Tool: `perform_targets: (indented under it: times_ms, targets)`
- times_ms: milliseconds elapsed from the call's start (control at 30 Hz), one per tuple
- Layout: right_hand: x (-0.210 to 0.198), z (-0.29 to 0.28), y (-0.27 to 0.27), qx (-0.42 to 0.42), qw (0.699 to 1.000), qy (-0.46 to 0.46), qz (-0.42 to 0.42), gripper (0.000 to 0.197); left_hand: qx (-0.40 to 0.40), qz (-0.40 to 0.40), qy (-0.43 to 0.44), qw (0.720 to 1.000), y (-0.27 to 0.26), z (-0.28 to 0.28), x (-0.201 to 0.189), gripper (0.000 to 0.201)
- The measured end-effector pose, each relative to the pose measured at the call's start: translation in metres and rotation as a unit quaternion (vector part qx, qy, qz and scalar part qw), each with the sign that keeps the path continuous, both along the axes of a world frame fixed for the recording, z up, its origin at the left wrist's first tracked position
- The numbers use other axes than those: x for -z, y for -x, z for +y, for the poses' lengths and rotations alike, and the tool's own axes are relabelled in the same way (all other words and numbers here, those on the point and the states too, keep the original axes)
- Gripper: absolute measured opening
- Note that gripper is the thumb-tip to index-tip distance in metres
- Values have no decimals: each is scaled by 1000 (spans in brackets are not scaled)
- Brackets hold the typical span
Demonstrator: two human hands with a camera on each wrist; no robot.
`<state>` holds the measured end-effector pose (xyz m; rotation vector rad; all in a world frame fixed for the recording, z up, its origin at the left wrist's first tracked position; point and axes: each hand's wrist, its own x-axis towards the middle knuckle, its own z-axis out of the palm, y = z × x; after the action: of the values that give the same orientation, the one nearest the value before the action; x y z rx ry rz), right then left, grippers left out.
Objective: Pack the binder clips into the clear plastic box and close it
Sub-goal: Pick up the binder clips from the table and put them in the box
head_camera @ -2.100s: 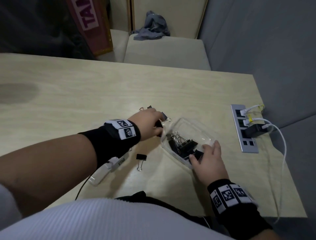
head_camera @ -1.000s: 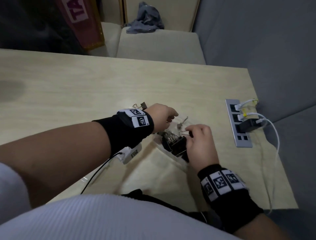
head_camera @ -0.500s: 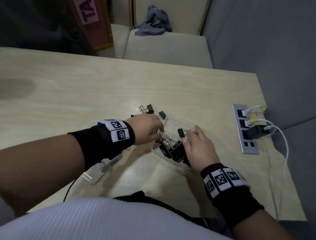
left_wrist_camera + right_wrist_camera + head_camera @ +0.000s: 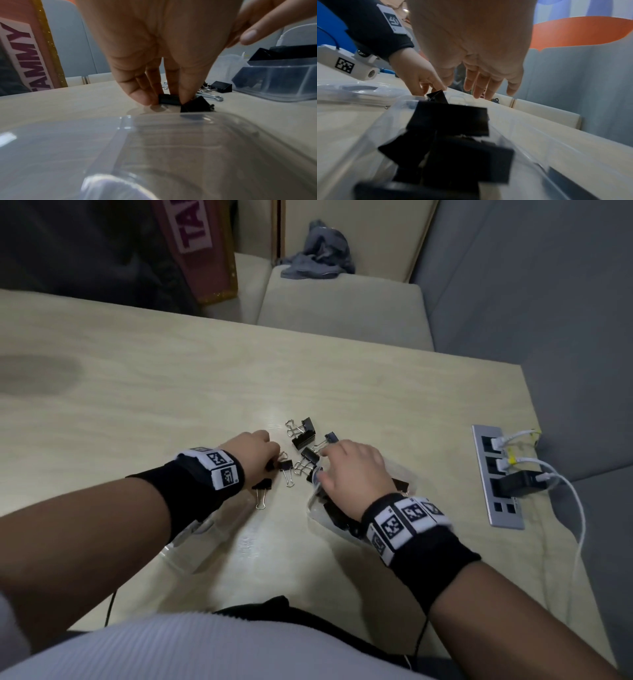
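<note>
Head view: several binder clips (image 4: pixel 303 436) lie loose mid-surface beside the part-filled, lidless box (image 4: pixel 317 510).
Left wrist: left hand (image 4: pixel 154 51) pinches one clip (image 4: pixel 169 99).
Right wrist: right hand (image 4: pixel 471 44), fingers spread, hovers over the box.

Both forearms bare to the wrist. Each wrist wore a black elastic cuff, left wrist cuff (image 4: pixel 191 494), right wrist cuff (image 4: pixel 424 553), ringed by a white band of square black-and-white coded tags: left band (image 4: pixel 219 470), right band (image 4: pixel 400 522). A white camera housing (image 4: pixel 349 65) with its own coded tag, a screw and a round lens port sat under the left wrist. A thin black cable (image 4: pixel 111 604) ran from it. Torso wore a white ribbed top (image 4: pixel 205 648).
</note>
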<state>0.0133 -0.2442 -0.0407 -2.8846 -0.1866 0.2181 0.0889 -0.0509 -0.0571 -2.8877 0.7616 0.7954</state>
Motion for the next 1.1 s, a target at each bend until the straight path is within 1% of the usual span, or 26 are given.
perform_targets:
  times_ms: [67, 133, 167, 267, 333, 400, 467, 600, 667, 700, 800, 867, 900, 933, 1000, 1100]
  targets:
    - [3, 15, -10, -41, 998, 35, -12, 31, -11, 3, 6, 1000, 0, -1, 2, 32]
    - [8, 29, -17, -65, 996, 65, -16, 28, -30, 3, 22, 999, -1, -1, 4, 33]
    - [11, 34, -20, -68, 994, 81, -5, 31, -44, 2, 33, 998, -1, 0, 4, 33]
    - [17, 41, -26, -63, 986, 140, 69, 44, -82, -8, 70, 994, -4, 4, 6, 35]
    - [18, 43, -27, -62, 980, 164, 90, 43, -114, -17, 96, 989, -6, 7, 4, 33]
    - [17, 46, -26, -62, 980, 168, 82, 37, -142, -27, 120, 982, -9, 10, 3, 31]
    - [14, 49, -26, -66, 981, 167, 75, 37, -168, -36, 146, 974, -11, 12, 1, 30]
    - [8, 51, -23, -111, 978, 152, 87, 37, -205, -49, 199, 957, -16, 13, -3, 32]
    - [5, 49, -21, -122, 982, 122, 83, 38, -210, -59, 224, 950, -17, 11, -7, 34]
    - [4, 48, -20, -117, 986, 90, 76, 39, -210, -66, 234, 947, -18, 10, -9, 34]
    - [-1, 42, -14, -68, 997, -22, 15, 30, -214, -77, 264, 937, -18, 3, -15, 31]
    - [-5, 29, -8, 6, 996, -82, -42, 22, -203, -71, 278, 936, -16, -5, -18, 27]
    - [-7, 20, -3, 50, 992, -98, -57, 19, -189, -63, 283, 938, -14, -10, -20, 26]
    - [-9, 9, 1, 91, 989, -97, -59, 19, -170, -50, 288, 941, -11, -16, -22, 25]
    - [-11, -15, 11, 158, 984, -60, -52, 19, -125, -19, 297, 946, -3, -31, -25, 26]
    - [-11, -40, 24, 216, 976, 4, -22, 22, -62, 12, 299, 952, 10, -56, -24, 35]
